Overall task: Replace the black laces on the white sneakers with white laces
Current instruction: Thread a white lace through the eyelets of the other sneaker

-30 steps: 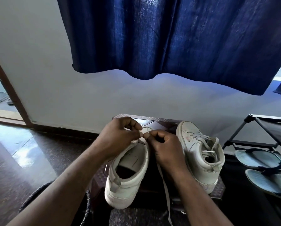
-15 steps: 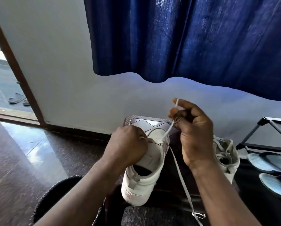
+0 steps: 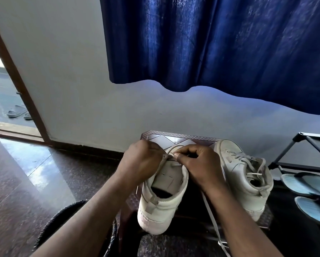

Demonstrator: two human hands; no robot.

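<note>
On a dark patterned stool (image 3: pixel 175 139) the half-laced sneaker (image 3: pixel 161 206) is set lengthwise, toe toward the wall, beside a laced sneaker (image 3: pixel 244 182). Its eyelet edge is gripped by the left hand (image 3: pixel 142 162); close by, the white lace (image 3: pixel 211 214) is pinched by the right hand (image 3: pixel 201 167).

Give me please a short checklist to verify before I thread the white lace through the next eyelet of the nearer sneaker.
1. Nearer sneaker steady on stool: ok, left hand grips its eyelet edge.
2. Right hand pinches white lace: ok.
3. Lace tip aimed at eyelet: cannot tell, fingers hide it.
4. Loose lace end free: cannot tell, it leaves the frame.
5. Other sneaker laced white: ok.
</note>
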